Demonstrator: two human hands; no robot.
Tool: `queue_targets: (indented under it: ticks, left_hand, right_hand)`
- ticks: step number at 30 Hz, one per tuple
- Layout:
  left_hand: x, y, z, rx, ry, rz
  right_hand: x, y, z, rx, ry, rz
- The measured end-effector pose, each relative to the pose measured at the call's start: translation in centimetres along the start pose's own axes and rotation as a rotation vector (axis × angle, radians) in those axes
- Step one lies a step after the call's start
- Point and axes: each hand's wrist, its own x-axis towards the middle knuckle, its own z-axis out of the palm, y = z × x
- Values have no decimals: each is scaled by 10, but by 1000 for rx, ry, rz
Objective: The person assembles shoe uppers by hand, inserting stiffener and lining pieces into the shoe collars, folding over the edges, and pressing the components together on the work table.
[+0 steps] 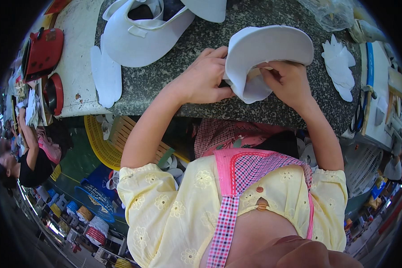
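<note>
A white sun visor point(268, 42) with a wide curved brim is held above the speckled dark stone tabletop point(165, 85). My left hand point(205, 78) is closed at the visor's left edge, with some fingertips hidden behind it. On the other side, my right hand point(286, 80) has its fingers curled into the opening under the brim, gripping the inner edge. Further left lies another white visor point(143, 40), overlapping more white pieces. Flat white strips point(106, 73) rest near the table's left edge. To the right is a small stack of white petal-shaped cutouts point(339, 67).
Clear plastic wrapping point(330, 13) lies at the back right. Scissors point(358, 114) hang by the right edge, near a blue strip point(369, 64). Below at left stands a yellow basket point(96, 138). A co-worker in black point(31, 161) works at far left, near a red container point(47, 53).
</note>
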Motion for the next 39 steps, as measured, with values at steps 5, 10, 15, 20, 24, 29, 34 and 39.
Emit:
queue_targets:
  ticks: [5, 10, 15, 20, 24, 29, 34, 39]
  left_hand:
    - [-1, -7, 8, -128, 15, -13]
    - [4, 2, 6, -46, -36, -84]
    - [13, 7, 1, -57, -43, -100]
    - [14, 6, -2, -7, -73, -94]
    - [17, 10, -5, 48, -147, -146]
    - [23, 11, -4, -39, -62, -125]
    - [21, 11, -5, -66, -41, -110]
    - [21, 5, -7, -219, -43, -121]
  right_hand:
    - [-1, 6, 7, -113, 91, -106]
    - [-7, 8, 3, -192, 153, -435]
    - [-10, 13, 7, -126, 245, -293]
    - [-8, 14, 15, -72, 302, -133]
    - [-3, 14, 15, -183, 279, -156]
    - [-10, 22, 9, -253, 270, -393]
    - [-11, 23, 1, -301, 114, -421]
    - [-20, 13, -10, -1, 67, -448]
